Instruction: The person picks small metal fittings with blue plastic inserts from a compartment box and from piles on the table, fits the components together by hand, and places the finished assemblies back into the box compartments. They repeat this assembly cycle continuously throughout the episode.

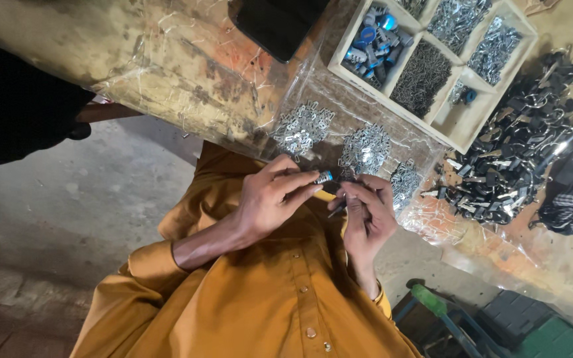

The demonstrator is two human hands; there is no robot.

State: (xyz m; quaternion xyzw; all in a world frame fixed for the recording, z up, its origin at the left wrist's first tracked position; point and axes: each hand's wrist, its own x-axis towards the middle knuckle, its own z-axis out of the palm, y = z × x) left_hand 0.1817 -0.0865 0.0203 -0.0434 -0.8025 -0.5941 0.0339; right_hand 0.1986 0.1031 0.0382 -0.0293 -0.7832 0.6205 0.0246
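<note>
A worn, stained workbench [167,59] under a crinkled clear plastic sheet [300,86] carries a pale wooden divided tray [462,136] with about 6 compartments of small metal parts, some blue-capped. Right of it lies a heap of dark metal pieces [512,152], and on the plastic sit 3 small piles of silvery stamped metal bits [303,126].

Above the person's mustard-yellow shirt [286,298], just short of the bench edge, the left hand [270,199] pinches a small cylindrical part with a blue and silver tip [324,177] between thumb and fingertips. The right hand [366,212] is closed round a thin dark tool [337,211], its end near the part.

The part looks light, rigid and smooth, likely slippery. A fingertip pinch on its body, leaving the tip free, seems the safest hold.
</note>
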